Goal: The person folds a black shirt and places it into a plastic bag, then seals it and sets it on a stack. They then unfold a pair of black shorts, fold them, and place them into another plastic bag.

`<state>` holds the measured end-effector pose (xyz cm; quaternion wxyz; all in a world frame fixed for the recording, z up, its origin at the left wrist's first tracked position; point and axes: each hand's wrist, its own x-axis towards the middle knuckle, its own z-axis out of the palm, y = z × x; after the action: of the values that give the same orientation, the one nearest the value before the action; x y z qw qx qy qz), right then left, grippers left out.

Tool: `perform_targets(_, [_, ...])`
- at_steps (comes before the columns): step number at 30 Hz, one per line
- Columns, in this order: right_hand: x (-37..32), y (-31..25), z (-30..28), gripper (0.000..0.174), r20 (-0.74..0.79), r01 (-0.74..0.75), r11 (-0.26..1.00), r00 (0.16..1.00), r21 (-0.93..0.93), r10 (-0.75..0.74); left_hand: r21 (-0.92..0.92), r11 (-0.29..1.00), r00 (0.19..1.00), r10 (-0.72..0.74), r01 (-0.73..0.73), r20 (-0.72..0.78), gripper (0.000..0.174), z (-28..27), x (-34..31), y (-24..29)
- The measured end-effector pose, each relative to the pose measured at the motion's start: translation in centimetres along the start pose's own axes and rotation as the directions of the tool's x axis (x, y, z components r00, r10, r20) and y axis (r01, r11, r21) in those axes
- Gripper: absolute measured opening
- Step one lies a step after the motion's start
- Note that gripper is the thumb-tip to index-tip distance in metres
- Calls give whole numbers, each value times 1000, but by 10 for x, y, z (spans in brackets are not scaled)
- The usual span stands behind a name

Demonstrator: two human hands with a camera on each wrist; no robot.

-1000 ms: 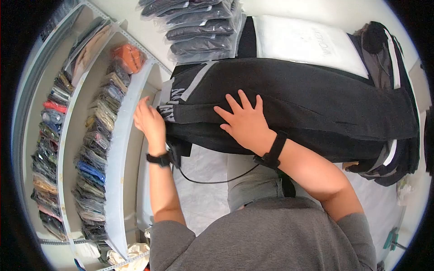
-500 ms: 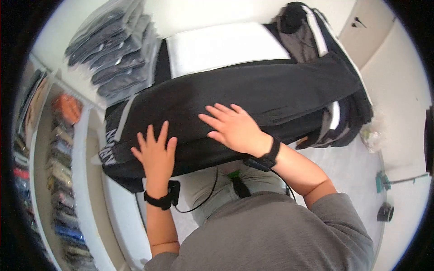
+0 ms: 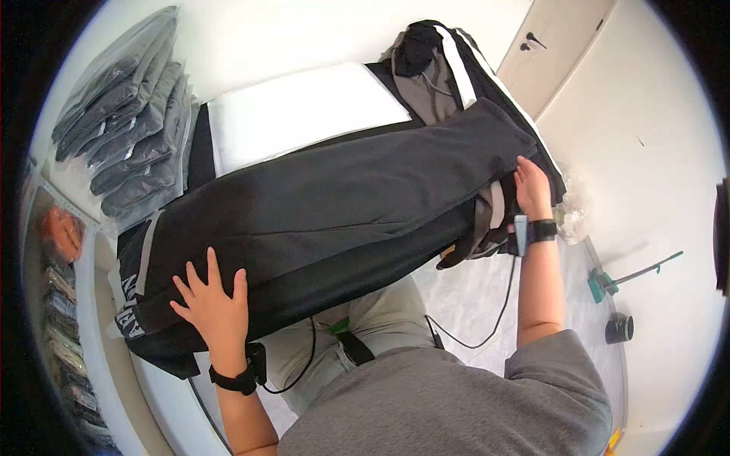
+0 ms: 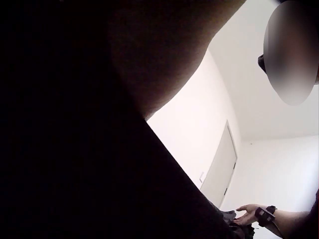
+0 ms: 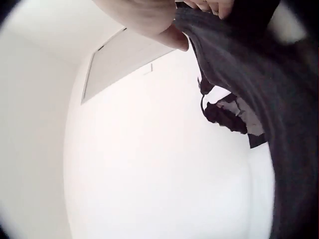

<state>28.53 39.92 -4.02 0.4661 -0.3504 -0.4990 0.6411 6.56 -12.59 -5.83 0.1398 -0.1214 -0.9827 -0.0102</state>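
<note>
Right hand (image 3: 531,186) now out at far hem of smooth black trousers (image 3: 342,197) — pinching cloth — left hand (image 3: 211,304) flat, splayed.

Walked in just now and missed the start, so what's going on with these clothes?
A person has black trousers spread out in front of them. Their left grip presses flat, fingers spread, on the waist end, near white lettering. Their right grip pinches the fabric at the far leg end. Under the trousers lies a white packet; bagged clothes are stacked beside it, and a heap of dark garments lies by the leg end.
</note>
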Motion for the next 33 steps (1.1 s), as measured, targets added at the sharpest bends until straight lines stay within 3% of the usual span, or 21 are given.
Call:
perform_targets(1, [11,-3,5,38,-60,-60,992,996,114,67,-16,1000,1000,5,-5,-1,58,0,0,0])
perform_targets(3, [47,-11,7,37,187,-330,897,940,293,285,-28,1000,1000,1,-2,-10,58,0,0,0])
perform_targets(4, [20,-33,35,35,96,-393,898,919,198,381,-23,1000,1000,-1,1,-5,58,-1,0,1])
perform_targets(5, [24,-33,39,35,102,-394,897,919,200,380,-19,1000,1000,-2,2,2,58,0,0,0])
perform_targets(7, [42,-34,47,35,-25,-334,943,942,-2,334,-53,999,999,0,-2,-32,60,4,1,-1])
perform_targets(9, [55,-35,53,39,-21,-341,939,939,37,342,-64,998,999,9,-12,-48,60,5,0,-2])
perform_targets(11, [45,-51,70,41,28,-247,968,969,37,246,-61,998,998,9,-13,-55,60,8,0,-3])
perform_targets(12, [28,-55,85,40,136,-135,987,983,89,123,-53,998,997,23,-27,-70,60,9,0,-3])
perform_targets(14, [-9,-57,116,28,221,222,975,950,17,-220,-49,998,998,25,-29,-64,60,9,1,-3])
perform_targets(16, [-73,-65,156,31,315,368,877,910,-308,-271,-43,999,998,28,-31,-63,60,9,0,-3])
perform_targets(17, [-91,-58,171,30,375,427,745,892,-513,-253,-44,999,997,27,-30,-66,60,9,0,-3])
perform_targets(18, [-120,-49,186,36,545,684,560,722,-468,-426,-47,998,997,25,-29,-71,60,9,0,-3])
perform_targets(19, [-135,-27,194,46,694,859,410,497,-308,-520,-41,999,997,29,-32,-74,60,9,0,-4])
perform_targets(21, [-166,9,203,59,892,923,280,343,-263,-293,-52,998,997,25,-29,-67,60,8,0,-3])
perform_targets(22, [-175,29,202,61,943,932,225,314,-284,-111,-47,999,997,24,-27,-72,60,7,0,-3])
perform_targets(23, [-190,42,201,63,941,923,180,332,-339,72,-39,999,998,17,-19,-55,59,6,0,-2])
perform_targets(25, [-201,57,200,64,920,919,115,386,-377,-65,-28,1000,999,5,-6,-39,58,7,1,-3])
perform_targets(29, [-191,54,197,58,928,920,180,366,-349,-69,-29,999,999,13,-15,-50,58,7,1,-2])
perform_targets(31, [-181,50,202,52,887,799,458,459,-389,-46,-25,1000,999,8,-9,-50,58,7,0,-2])
perform_targets(32, [-188,33,209,49,846,715,541,532,-443,-11,-28,1000,998,9,-11,-54,58,8,0,-2])
perform_targets(33, [-192,28,215,49,847,714,543,531,-442,-9,-28,999,998,13,-15,-56,58,8,0,-2])
